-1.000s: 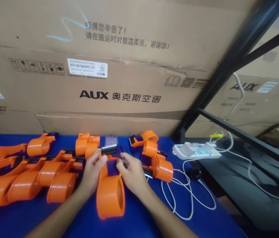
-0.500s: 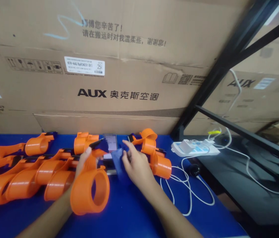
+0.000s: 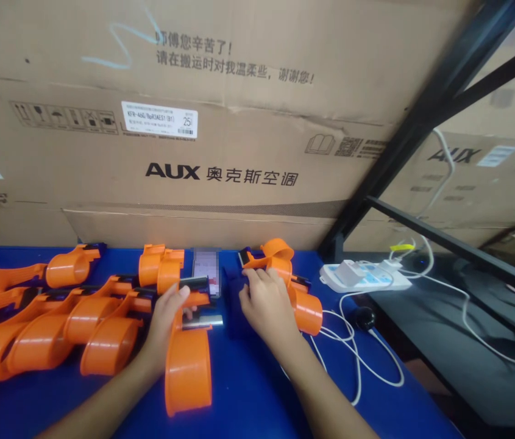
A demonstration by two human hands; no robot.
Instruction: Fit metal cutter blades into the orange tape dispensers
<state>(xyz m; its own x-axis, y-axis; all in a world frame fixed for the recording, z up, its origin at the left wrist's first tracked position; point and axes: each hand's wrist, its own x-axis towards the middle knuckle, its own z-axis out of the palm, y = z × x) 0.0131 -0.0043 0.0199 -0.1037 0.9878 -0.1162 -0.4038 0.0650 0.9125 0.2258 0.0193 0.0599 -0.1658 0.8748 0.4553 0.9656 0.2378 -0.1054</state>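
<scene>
My left hand is closed around the neck of an orange tape dispenser that stands on its edge on the blue table. A black roller and a metal blade show at the dispenser's far end. My right hand lies just right of it with fingers stretched out, resting on a dark blue part and touching another orange dispenser. A phone lies flat behind both hands.
Several orange dispensers lie in rows at the left, and more at the back. Large AUX cardboard boxes wall off the rear. A white power strip and white cables sit at the right, beside a black metal frame.
My left hand has turned the orange dispenser from tilted, ring facing me, down onto the table. My right hand has moved away from it toward the dispensers at the right and opened.
</scene>
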